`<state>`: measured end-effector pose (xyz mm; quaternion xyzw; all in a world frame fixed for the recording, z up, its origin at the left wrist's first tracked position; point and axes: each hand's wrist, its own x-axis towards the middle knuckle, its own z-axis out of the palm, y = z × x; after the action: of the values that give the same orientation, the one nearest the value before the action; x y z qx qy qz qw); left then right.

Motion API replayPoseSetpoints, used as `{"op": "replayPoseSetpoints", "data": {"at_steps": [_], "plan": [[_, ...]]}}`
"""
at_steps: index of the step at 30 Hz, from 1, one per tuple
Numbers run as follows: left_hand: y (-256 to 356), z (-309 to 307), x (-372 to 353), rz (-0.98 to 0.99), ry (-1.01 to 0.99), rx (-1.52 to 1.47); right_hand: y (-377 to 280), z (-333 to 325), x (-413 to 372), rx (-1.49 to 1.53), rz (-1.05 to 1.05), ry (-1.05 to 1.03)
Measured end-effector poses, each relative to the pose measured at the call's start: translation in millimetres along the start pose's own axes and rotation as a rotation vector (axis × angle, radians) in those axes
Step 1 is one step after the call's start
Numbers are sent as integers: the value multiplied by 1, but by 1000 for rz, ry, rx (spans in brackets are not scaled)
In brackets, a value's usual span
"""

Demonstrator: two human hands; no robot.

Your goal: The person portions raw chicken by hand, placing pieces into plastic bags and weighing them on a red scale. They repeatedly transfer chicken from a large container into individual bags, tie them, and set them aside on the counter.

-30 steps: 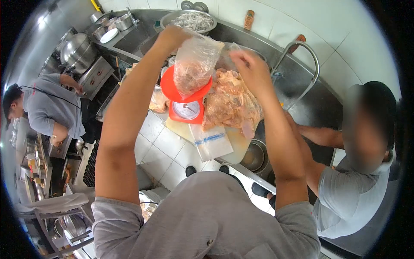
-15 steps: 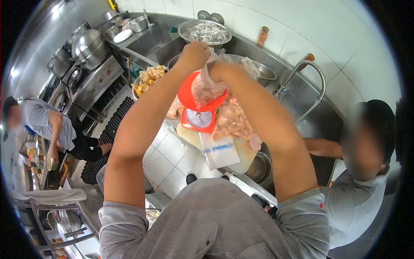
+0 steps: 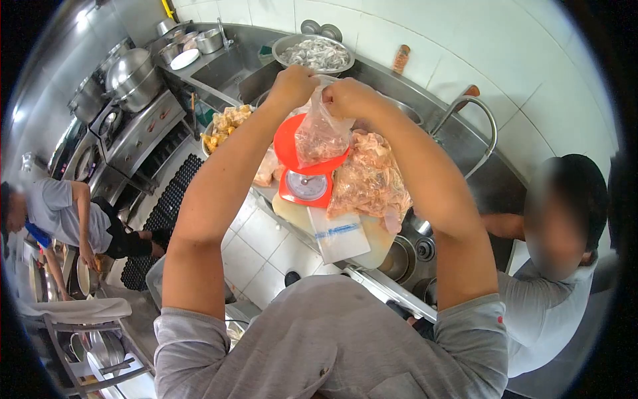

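Observation:
Both hands are at the mouth of a clear plastic bag point(image 3: 323, 137) with pinkish raw meat in its bottom. The bag rests upright on the red pan point(image 3: 288, 145) of a kitchen scale point(image 3: 307, 187), whose round dial faces me. My left hand point(image 3: 296, 85) is closed on the bag's left edge. My right hand point(image 3: 347, 98) has its fingers closed on the right edge. Right of the scale lies a larger bag of raw meat pieces point(image 3: 369, 174). A white packet with a blue stripe point(image 3: 339, 239) lies in front, on a pale cutting board point(image 3: 380, 243).
Behind stands a metal bowl of grey-white pieces point(image 3: 314, 54). A bowl of yellowish pieces point(image 3: 226, 126) is at left. A curved faucet point(image 3: 488, 120) arches over the right sink. One co-worker point(image 3: 555, 266) stands close at right; another point(image 3: 66, 219) works at far left.
My right hand has come up out of the bag's mouth to its right edge, and the bag's upper part is drawn up between both hands. The co-worker at left has shifted downward in view.

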<state>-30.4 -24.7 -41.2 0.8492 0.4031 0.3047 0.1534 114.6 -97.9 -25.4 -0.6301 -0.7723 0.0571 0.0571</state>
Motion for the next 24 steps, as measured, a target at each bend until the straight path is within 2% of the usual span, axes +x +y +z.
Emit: {"op": "replayPoseSetpoints", "data": {"at_steps": [2,3,5,8,11,13,14,16,18,22,24], "plan": [[0,-4,0,-130,-70,-135,5,-17,-8,127,-79,96],[-9,-1,3,-75,-91,-111,8,-26,-13,192,-120,143],[-34,11,15,37,-132,-62,7,-49,-26,435,-20,188],[-8,-6,-1,-267,-158,-257,18,-65,-33,820,34,326],[1,-10,-9,-343,-145,-316,32,-78,-41,1171,-24,476],[-5,-7,-7,-295,-141,-348,41,-86,-49,1350,-13,537],[-13,-5,-6,-272,-144,-367,48,-85,-52,1359,-10,550],[-20,-5,-6,-99,-148,-347,61,-77,-60,1380,5,573],[-9,-11,-12,-236,-96,-465,64,-57,-75,1364,96,546],[-11,-12,-8,-265,-109,-388,78,9,-89,1320,259,383],[-10,-13,-7,-285,-108,-385,91,60,-85,1155,404,259]]}}
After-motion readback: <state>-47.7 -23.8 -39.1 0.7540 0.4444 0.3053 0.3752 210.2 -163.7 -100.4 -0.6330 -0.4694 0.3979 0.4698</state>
